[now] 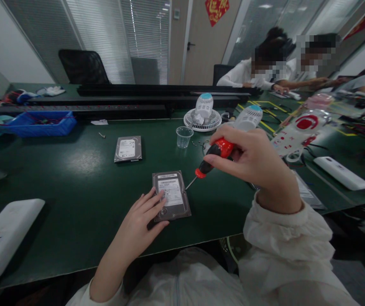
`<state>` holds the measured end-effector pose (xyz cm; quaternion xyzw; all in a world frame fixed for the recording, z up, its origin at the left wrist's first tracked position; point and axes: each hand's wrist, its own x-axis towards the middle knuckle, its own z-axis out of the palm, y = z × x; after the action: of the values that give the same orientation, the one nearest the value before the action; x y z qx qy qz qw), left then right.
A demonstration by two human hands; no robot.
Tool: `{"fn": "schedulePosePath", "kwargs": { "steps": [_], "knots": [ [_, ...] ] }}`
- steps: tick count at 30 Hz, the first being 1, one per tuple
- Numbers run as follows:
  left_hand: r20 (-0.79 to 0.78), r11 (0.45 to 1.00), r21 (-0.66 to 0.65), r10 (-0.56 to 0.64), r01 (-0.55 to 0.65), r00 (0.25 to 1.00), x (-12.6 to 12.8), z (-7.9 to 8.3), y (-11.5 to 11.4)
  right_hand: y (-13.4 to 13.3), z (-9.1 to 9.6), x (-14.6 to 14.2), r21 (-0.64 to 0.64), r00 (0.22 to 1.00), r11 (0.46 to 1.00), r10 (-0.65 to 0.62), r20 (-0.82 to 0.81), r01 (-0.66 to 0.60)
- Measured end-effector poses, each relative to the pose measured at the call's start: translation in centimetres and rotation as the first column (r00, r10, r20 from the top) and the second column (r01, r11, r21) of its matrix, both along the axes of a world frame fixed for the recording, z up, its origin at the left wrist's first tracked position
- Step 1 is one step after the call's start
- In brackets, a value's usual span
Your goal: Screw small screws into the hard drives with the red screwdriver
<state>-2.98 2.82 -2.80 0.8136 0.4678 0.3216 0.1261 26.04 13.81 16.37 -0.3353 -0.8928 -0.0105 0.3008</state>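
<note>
A hard drive (174,191) lies label up on the green table, close to its front edge. My left hand (145,214) rests on the drive's left side, fingers spread over the label. A red and black screwdriver (216,155) is gripped by its handle in my right hand (249,155). It slants down to the left, and its tip meets the right edge of the drive. Whether the tip sits in a screw is too small to tell. Farther back and to the left lies a second hard drive (127,148).
Behind the drives stand a clear plastic cup (184,138) and a small white fan (203,117). A blue tray (43,124) is at the back left. White power banks (341,172) lie at both sides. Several people sit at the far right; a patterned bottle (303,125) stands there.
</note>
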Motion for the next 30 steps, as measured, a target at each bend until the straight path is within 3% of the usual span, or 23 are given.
{"fn": "schedulePosePath", "kwargs": {
  "steps": [7,15,30],
  "knots": [
    [0.002,1.000,-0.006,0.000,0.000,1.000,0.0,-0.1,0.0,0.3,-0.5,-0.3,0.085,0.999,0.996,0.010,-0.043,-0.006],
    [-0.027,1.000,0.019,0.005,-0.004,1.000,0.1,0.1,0.0,0.6,-2.4,-2.0,0.202,0.944,0.974,0.161,-0.287,-0.104],
    [-0.015,1.000,0.003,0.010,-0.010,1.000,0.0,0.0,0.0,0.1,-1.1,-0.4,-0.035,0.959,0.965,0.255,-0.121,-0.261]
  ]
}}
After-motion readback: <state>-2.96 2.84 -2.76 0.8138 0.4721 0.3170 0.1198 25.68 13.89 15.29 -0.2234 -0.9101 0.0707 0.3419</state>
